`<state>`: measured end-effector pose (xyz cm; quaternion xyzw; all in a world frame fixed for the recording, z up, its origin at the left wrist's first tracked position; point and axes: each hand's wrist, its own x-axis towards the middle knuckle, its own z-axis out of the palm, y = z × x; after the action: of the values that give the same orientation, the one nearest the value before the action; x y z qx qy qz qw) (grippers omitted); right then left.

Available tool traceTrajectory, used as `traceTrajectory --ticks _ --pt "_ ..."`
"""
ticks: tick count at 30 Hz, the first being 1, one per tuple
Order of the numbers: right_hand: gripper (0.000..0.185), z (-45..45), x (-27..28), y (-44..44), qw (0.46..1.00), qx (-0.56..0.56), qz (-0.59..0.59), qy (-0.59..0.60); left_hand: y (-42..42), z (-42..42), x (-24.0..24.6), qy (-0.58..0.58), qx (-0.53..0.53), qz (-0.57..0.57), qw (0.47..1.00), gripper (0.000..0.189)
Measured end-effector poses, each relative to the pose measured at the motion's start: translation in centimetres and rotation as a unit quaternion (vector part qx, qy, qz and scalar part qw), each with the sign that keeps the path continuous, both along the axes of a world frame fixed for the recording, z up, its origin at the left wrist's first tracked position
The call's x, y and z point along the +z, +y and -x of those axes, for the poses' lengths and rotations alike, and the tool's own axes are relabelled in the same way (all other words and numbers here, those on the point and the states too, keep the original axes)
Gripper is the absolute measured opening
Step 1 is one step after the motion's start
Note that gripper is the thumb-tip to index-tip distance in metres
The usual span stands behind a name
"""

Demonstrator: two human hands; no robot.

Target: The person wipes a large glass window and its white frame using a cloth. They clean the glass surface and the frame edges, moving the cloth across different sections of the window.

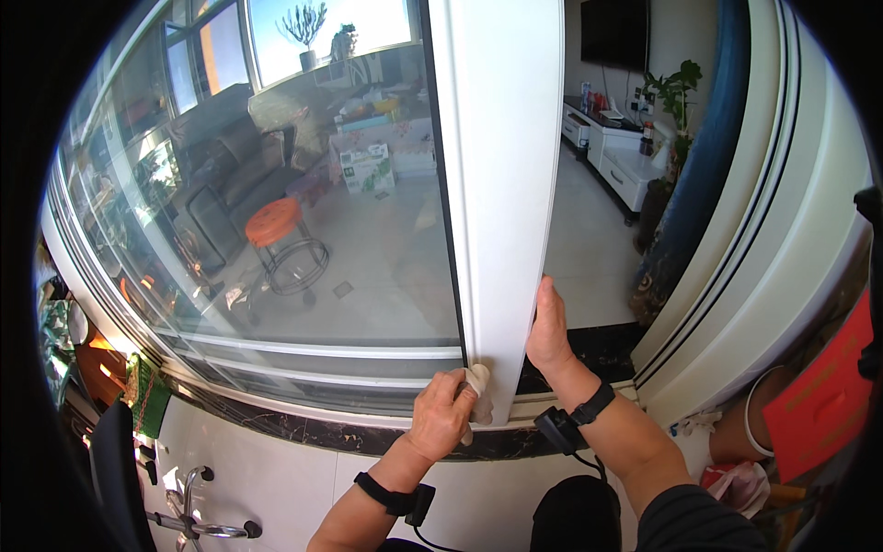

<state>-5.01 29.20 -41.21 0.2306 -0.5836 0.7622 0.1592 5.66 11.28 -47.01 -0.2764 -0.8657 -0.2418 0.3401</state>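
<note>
A white-framed sliding glass door [507, 172] stands partly open before me. My left hand [441, 414] grips a pale, crumpled cloth [481, 395] and presses it on the lower part of the door's upright frame, beside the glass pane [372, 276]. My right hand [550, 331] rests on the outer edge of that same upright, a little higher up. Its palm faces the frame and its fingers go partly out of sight behind the edge. Both wrists wear black straps with small devices and cables.
Under the door runs a dark marble sill [276, 422]. A chair's chrome base [190, 521] stands at lower left. On the right are a red sheet [821, 393] and a plastic bag [741, 486]. Through the gap show a blue curtain [714, 159] and a white cabinet [621, 172].
</note>
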Motion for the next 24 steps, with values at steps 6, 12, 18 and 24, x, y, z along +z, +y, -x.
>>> traceTrajectory --ticks 6,12,18,24 --pt "0.06 0.6 -0.6 -0.3 1.0 0.007 0.02 -0.002 0.1 -0.3 -0.7 -0.125 -0.017 -0.131 0.983 0.019" --pt "0.057 -0.1 -0.1 -0.3 1.0 0.003 0.028 -0.006 -0.3 -0.5 0.7 0.042 0.009 0.017 0.999 0.026" --pt "0.058 -0.2 0.2 -0.3 1.0 -0.002 0.013 0.01 -0.2 -0.6 0.9 0.057 0.028 0.026 0.998 0.019" --pt "0.057 -0.1 0.2 -0.4 1.0 0.006 0.027 -0.003 0.0 -0.5 0.9 0.058 0.027 0.007 0.998 0.018"
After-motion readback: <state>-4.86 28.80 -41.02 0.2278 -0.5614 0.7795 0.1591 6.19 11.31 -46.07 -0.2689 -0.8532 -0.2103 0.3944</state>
